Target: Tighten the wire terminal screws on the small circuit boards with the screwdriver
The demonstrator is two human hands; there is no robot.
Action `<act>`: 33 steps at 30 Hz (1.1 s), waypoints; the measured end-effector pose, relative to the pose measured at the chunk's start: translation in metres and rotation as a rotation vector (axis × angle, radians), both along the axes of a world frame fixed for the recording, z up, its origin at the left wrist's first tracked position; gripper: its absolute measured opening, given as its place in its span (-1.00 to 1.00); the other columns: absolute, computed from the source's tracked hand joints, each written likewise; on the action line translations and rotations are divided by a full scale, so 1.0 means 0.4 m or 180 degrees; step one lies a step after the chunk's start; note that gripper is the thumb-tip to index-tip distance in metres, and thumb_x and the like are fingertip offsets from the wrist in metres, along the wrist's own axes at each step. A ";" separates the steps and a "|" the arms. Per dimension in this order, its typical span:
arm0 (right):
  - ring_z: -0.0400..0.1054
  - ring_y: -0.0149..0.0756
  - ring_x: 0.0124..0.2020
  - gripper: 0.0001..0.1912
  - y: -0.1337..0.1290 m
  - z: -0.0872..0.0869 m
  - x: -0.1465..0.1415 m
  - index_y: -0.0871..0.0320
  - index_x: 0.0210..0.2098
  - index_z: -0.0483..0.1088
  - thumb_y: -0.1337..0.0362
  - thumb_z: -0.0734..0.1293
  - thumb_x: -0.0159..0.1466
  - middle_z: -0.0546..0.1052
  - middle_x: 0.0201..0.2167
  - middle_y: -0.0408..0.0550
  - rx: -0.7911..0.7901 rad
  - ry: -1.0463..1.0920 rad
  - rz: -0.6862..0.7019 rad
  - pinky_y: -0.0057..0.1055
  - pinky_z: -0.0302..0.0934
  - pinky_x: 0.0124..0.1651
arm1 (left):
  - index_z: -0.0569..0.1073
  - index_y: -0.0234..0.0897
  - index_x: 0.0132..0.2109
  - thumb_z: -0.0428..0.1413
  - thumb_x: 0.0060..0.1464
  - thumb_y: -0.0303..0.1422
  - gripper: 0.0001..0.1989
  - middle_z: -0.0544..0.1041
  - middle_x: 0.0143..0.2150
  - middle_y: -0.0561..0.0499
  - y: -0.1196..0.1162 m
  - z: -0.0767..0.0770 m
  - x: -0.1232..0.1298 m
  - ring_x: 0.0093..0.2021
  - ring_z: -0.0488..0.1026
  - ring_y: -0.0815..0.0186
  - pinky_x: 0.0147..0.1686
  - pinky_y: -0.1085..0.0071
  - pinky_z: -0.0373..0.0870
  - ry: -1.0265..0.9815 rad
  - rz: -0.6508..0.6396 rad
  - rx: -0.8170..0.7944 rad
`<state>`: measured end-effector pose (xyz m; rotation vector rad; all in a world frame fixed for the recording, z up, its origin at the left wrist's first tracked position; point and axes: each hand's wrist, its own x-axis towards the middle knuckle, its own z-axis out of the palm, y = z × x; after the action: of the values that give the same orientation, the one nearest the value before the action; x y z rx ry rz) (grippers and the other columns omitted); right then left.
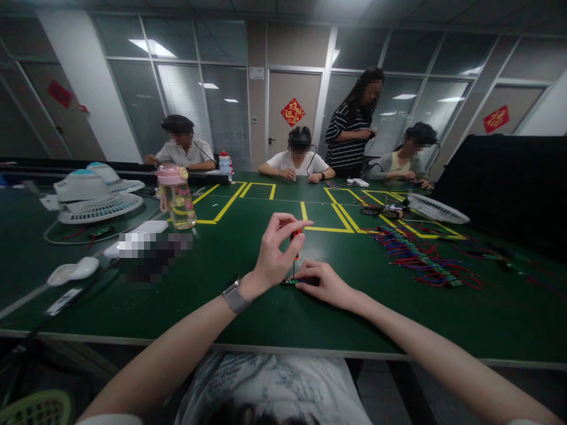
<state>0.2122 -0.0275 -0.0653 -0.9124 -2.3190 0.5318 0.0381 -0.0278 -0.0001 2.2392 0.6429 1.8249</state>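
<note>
My left hand [279,245], with a watch [235,297] at its wrist, grips a small screwdriver [296,236] by its orange and black handle. The shaft points straight down, its tip at a small green circuit board [290,282] lying on the table. My right hand [325,283] rests on the table with thumb and fingers closed on the board's right end, which they partly hide. Whether the tip sits in a screw is too small to tell.
Circuit boards with red and blue wires [420,254] lie to the right on the green table [248,319]. At left stand a pink-lidded bottle [182,200], white fans [95,198] and a white spoon-shaped object [73,270]. Several people are across the table. A dark panel [509,189] rises at right.
</note>
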 end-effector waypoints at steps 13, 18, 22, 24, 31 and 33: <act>0.36 -0.34 -0.37 -0.81 0.004 -0.005 0.002 0.19 -0.20 0.54 0.29 0.35 0.22 0.46 -0.35 -0.03 0.0048 0.0038 0.0042 -0.42 0.25 -0.30 | 0.52 -0.21 -0.10 0.13 0.13 -0.32 -0.80 0.35 -0.23 -0.01 0.002 0.002 0.000 -0.18 0.37 0.34 -0.16 0.39 0.37 0.0025 0.0171 -0.0176; 0.36 -0.34 -0.36 -0.81 0.002 -0.006 0.001 0.19 -0.20 0.54 0.29 0.34 0.23 0.47 -0.34 -0.03 0.0047 0.0067 0.0066 -0.41 0.27 -0.27 | 0.41 -0.19 0.10 -0.10 0.28 -0.38 -0.68 0.43 -0.03 -0.08 0.002 -0.002 0.003 -0.13 0.45 0.35 -0.11 0.37 0.41 -0.0060 -0.0468 -0.0537; 0.36 -0.35 -0.37 -0.81 0.003 -0.006 0.002 0.17 -0.20 0.54 0.27 0.34 0.23 0.47 -0.35 -0.04 0.0073 0.0056 0.0056 -0.41 0.27 -0.29 | 0.48 -0.21 0.00 0.08 0.18 -0.34 -0.75 0.49 -0.16 -0.04 0.006 -0.001 0.004 -0.20 0.45 0.35 -0.20 0.41 0.42 -0.0154 -0.0205 -0.0387; 0.35 -0.35 -0.37 -0.81 0.003 -0.005 0.002 0.17 -0.19 0.54 0.27 0.34 0.23 0.46 -0.35 -0.04 0.0073 0.0049 0.0046 -0.42 0.26 -0.30 | 0.53 -0.21 -0.11 0.16 0.11 -0.32 -0.80 0.43 -0.26 0.00 0.006 0.003 0.001 -0.24 0.41 0.36 -0.22 0.42 0.40 -0.0121 0.0066 -0.0223; 0.35 -0.36 -0.38 -0.81 0.003 -0.004 0.002 0.19 -0.20 0.54 0.28 0.34 0.23 0.46 -0.35 -0.04 0.0055 0.0046 0.0056 -0.42 0.26 -0.28 | 0.38 -0.17 0.14 -0.14 0.29 -0.38 -0.65 0.41 0.04 -0.10 0.010 -0.004 0.002 -0.03 0.43 0.30 -0.01 0.32 0.37 -0.0020 -0.0527 -0.0569; 0.36 -0.36 -0.37 -0.81 0.003 -0.004 0.002 0.18 -0.20 0.54 0.28 0.34 0.23 0.46 -0.35 -0.04 0.0054 0.0057 0.0059 -0.42 0.27 -0.27 | 0.35 -0.20 0.15 -0.09 0.28 -0.37 -0.66 0.45 0.00 -0.09 0.011 -0.007 0.005 -0.09 0.46 0.32 -0.07 0.34 0.41 -0.0070 -0.0638 -0.0658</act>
<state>0.2131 -0.0263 -0.0670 -0.8755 -2.3145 0.5251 0.0402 -0.0234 -0.0027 2.0652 0.5528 1.6073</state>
